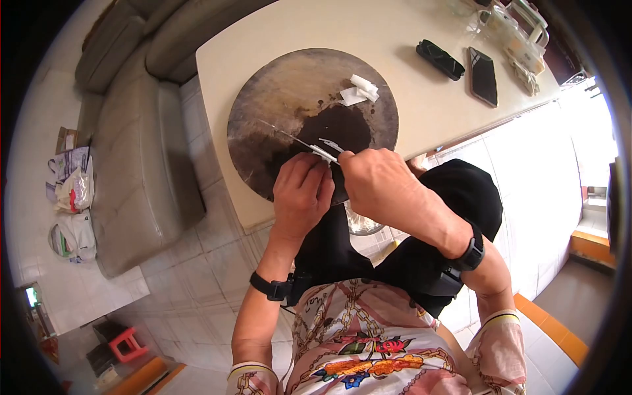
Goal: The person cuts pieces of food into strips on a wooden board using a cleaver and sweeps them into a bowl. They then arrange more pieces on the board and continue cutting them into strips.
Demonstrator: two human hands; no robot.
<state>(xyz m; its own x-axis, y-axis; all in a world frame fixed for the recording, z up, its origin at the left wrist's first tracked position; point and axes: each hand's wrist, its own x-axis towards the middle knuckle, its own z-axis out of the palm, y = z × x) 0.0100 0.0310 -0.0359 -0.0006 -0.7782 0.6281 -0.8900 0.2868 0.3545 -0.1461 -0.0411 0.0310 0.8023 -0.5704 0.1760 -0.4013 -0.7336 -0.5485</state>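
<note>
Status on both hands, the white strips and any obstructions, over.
Left hand and right hand together at white strips; exact grips hidden. Strips above round board. White scraps on board beyond hands, seemingly not obstructing.

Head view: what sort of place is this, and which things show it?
Probably a home's living or dining area: a grey padded sofa stands on a tiled floor beside a pale table, where a phone lies.
</note>
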